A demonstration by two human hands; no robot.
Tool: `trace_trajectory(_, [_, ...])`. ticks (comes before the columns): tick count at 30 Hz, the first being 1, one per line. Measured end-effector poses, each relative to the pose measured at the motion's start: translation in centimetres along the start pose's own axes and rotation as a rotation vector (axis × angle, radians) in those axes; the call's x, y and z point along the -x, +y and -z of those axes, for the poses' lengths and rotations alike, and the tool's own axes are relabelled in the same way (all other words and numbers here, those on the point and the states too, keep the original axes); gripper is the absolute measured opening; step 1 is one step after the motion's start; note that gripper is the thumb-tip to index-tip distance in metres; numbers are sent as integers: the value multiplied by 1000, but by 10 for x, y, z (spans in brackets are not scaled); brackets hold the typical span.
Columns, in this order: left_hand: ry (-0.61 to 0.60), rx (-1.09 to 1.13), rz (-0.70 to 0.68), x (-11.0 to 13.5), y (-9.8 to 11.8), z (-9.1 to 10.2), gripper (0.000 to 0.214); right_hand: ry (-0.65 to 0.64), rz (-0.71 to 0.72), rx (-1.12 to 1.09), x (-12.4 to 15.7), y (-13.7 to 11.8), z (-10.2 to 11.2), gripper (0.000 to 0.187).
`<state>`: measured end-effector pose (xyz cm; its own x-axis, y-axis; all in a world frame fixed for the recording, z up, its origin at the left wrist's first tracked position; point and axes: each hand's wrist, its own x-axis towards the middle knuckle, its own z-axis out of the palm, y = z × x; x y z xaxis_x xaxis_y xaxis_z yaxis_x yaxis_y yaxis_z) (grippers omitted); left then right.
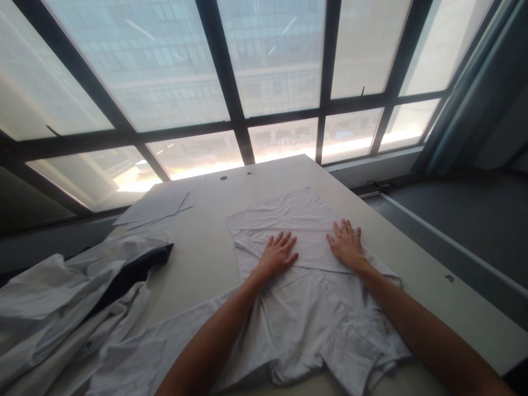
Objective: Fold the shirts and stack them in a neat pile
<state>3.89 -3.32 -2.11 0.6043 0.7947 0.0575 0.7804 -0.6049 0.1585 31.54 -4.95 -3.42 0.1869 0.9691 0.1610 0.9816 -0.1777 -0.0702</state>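
A white shirt (305,308) lies spread on the pale table (206,258), its far part folded back over itself into a flat panel. My left hand (278,253) presses flat on that folded panel, fingers stretched out and apart. My right hand (346,245) lies flat on the same panel a little to the right, fingers also spread. Neither hand holds anything. Both forearms reach in from the bottom edge over the crumpled near part of the shirt.
A heap of white and dark garments (78,297) covers the table's left side. Flat folded white cloths (159,206) lie at the far left corner. Large windows (264,82) stand behind the table. A grey floor (474,231) drops away on the right.
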Motion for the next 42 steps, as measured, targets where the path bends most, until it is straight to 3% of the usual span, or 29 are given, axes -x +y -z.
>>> trace_trajectory(4, [6,-9,-4,0,-1,-3,63,80,123,-56,1,-2,1,60])
trace_trajectory(8, [17,-19,3,-1,-2,-5,66,-32,374,-144,3,-9,-1,60])
trace_trajectory(10, [16,-16,3,-1,-2,-4,66,-100,426,-154,4,-11,-4,62])
trace_trajectory(14, [6,-8,4,0,-1,-2,66,-133,323,-135,3,-11,-7,63])
trace_trajectory(22, [-1,6,-1,1,2,1,65,-72,113,-51,2,-5,-6,63])
trace_trajectory(29, [-4,1,7,0,0,0,64,-51,103,-49,-5,7,-11,64])
trace_trajectory(35, [0,-9,4,0,-1,0,63,-85,6,-36,-20,31,-14,65])
trace_trajectory(42, [-7,-11,9,0,-1,2,63,-50,-107,-69,-24,36,-19,66])
